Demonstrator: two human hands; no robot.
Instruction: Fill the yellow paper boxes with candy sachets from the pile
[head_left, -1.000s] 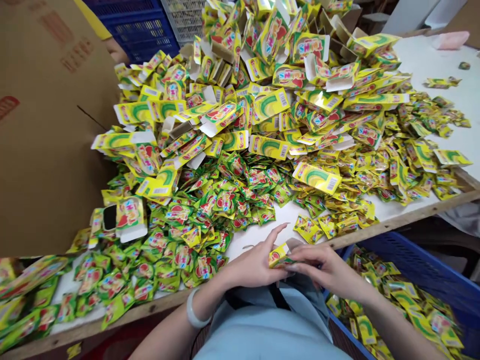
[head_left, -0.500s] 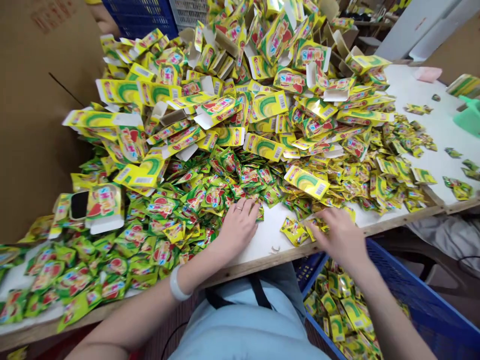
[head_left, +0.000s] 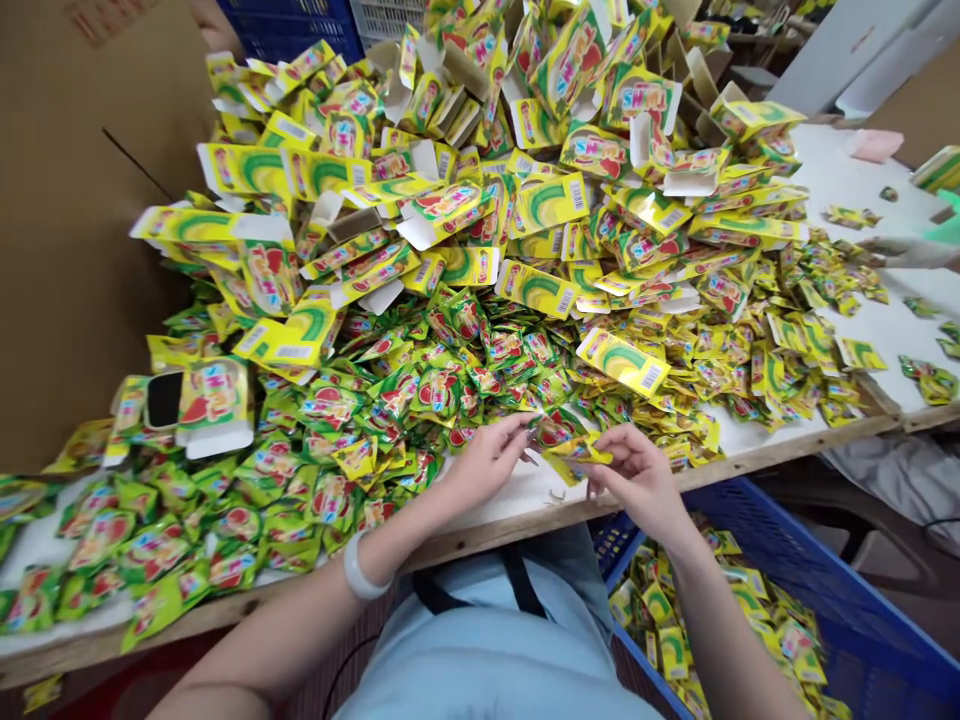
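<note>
Evenly, near the tabletop's (head_left: 517,492) front edge, my left hand (head_left: 480,466) pinched a green packet (head_left: 559,428), and my right hand (head_left: 639,484) a yellow packet (head_left: 573,464), fingers almost closed.

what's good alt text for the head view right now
The right hand holds a yellow packet over a white table, while the left hand is at a green packet. Beyond them lies a heap of boxes and loose packets; a blue crate at lower right holds more boxes.

Green sachets (head_left: 328,404), red melon print; held packet (head_left: 576,456) yellow; yellow boxes (head_left: 622,362), green arcs; blue crate (head_left: 870,605).
</note>
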